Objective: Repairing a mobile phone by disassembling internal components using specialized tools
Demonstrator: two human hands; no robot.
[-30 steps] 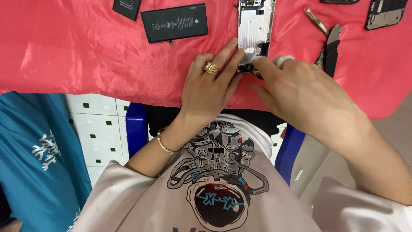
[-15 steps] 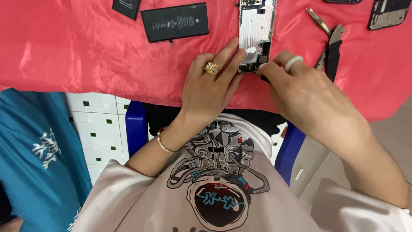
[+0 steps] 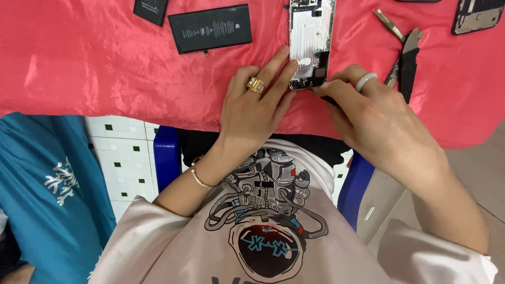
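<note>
Nearest the camera is the person's own chest, in a pale shirt with a printed graphic, and both forearms reach up from it to the counter, which is draped in a shiny red cloth.

The left hand, with a gold ring, lies flat on the cloth, its extended fingertips pressed against the lower left edge of an opened phone chassis, steadying it. It grips nothing. The right hand, with a pale ring, is curled at the chassis's bottom right corner, its fingertips pinched around something small and dark; what that is cannot be made out.

The chassis lies with its inside facing up, bare metal plate and small parts showing, with no screen on it. A flat black battery lies apart to its left, so the disassembly looks well advanced, with fine work at the lower end under way. Metal tweezers and a dark hand tool lie untouched just right of the chassis, and another phone part sits at the far right corner.
</note>
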